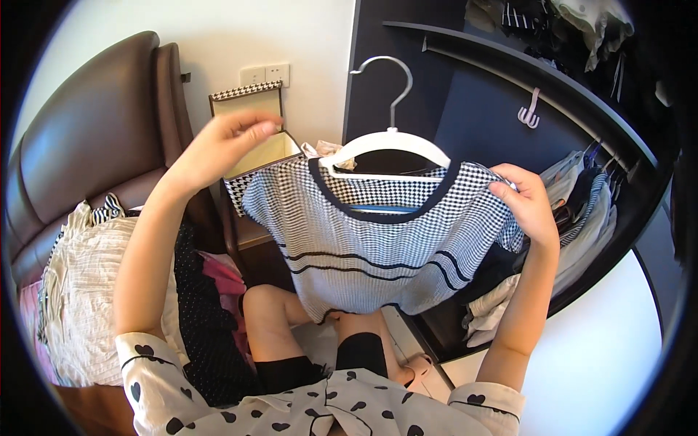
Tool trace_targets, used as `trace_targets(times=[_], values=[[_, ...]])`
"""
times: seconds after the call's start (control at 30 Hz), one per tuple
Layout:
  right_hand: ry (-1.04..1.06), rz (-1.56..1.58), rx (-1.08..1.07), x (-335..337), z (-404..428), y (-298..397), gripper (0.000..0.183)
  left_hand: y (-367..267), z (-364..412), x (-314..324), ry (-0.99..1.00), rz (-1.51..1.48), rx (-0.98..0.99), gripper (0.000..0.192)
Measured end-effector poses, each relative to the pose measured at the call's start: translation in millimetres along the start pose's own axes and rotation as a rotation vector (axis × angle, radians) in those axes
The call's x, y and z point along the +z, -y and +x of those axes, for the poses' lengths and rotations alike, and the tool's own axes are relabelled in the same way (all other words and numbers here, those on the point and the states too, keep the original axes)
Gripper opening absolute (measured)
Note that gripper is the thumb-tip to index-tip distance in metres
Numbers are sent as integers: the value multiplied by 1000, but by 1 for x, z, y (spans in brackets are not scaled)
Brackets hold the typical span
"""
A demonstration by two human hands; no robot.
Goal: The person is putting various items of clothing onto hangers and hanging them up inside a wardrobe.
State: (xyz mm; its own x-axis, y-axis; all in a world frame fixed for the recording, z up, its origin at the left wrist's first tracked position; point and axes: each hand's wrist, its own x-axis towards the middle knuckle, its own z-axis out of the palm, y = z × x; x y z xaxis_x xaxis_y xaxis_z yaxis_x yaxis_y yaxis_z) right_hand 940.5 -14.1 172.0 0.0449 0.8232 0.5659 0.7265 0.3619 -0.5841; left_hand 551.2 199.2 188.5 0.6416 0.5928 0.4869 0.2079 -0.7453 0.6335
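A short-sleeved knit top [376, 234] in a black-and-white check, with a dark neckband and dark stripes, hangs in front of me on a white clothes hanger [390, 143] with a metal hook. My right hand [523, 201] pinches the top at its right shoulder. Above the left shoulder of the top, my left hand [234, 139] is raised, its thumb and fingers slightly apart and nothing visible between them. The hanger's bar shows through the neck opening, and a blue strip lies lower inside it.
An open wardrobe [469, 120] at the right holds hanging clothes [583, 191] and a pink hook [529, 111] on its rail. Behind my left hand stands an open houndstooth box [237, 193]. Clothes [92, 289] are piled on the bed at left, below a brown headboard [87, 120].
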Motion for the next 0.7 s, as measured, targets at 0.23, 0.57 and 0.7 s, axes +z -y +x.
trace_targets(times=[0.23,0.57,0.7], values=[[-141,47,137,-32,-42,-27,19,34,27,46,51,-387,-63,23],[-377,89,315,-53,-82,-87,16,39,154,162,-349,-581,96,20],[-645,104,361,-55,-85,-120,15,32,212,201,-553,-518,308,20]])
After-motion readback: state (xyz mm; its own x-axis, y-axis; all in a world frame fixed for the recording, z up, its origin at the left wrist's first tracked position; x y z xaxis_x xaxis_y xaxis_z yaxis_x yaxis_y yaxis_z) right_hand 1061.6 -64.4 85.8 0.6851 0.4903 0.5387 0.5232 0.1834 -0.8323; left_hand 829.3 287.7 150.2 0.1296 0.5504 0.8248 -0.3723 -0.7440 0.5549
